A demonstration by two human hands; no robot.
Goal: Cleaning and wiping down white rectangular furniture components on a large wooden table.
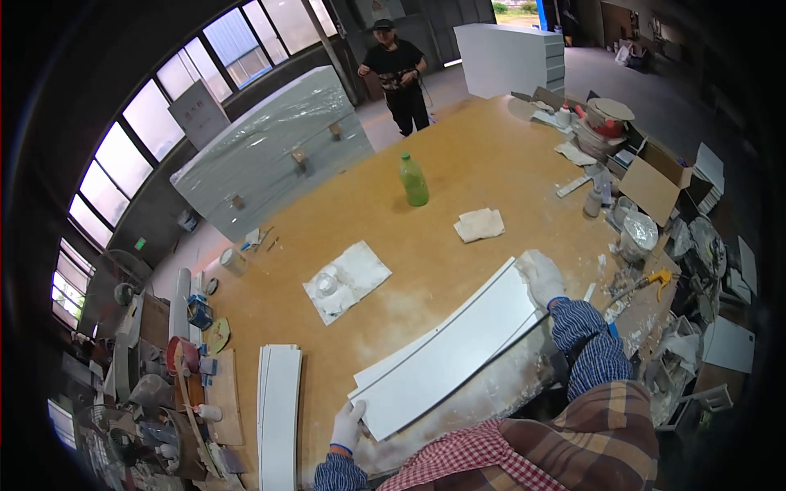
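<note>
A long white panel (450, 352) lies at a slant near the table's front edge, on top of at least one other white panel (393, 360). My left hand (348, 427), in a white glove, grips its near left corner with the thumb on top. At the far right end my right hand (540, 280), also gloved, is closed around the panel's end; its fingertips are partly hidden. To the left lies another stack of narrow white panels (279, 409).
A green bottle (414, 182), a folded cloth (480, 225) and a white sheet (360, 274) bearing a clear container (326, 283) sit on the brown table (475, 147). Clutter and a yellow air gun (659, 280) line the right edge. A person (396, 78) stands beyond the table.
</note>
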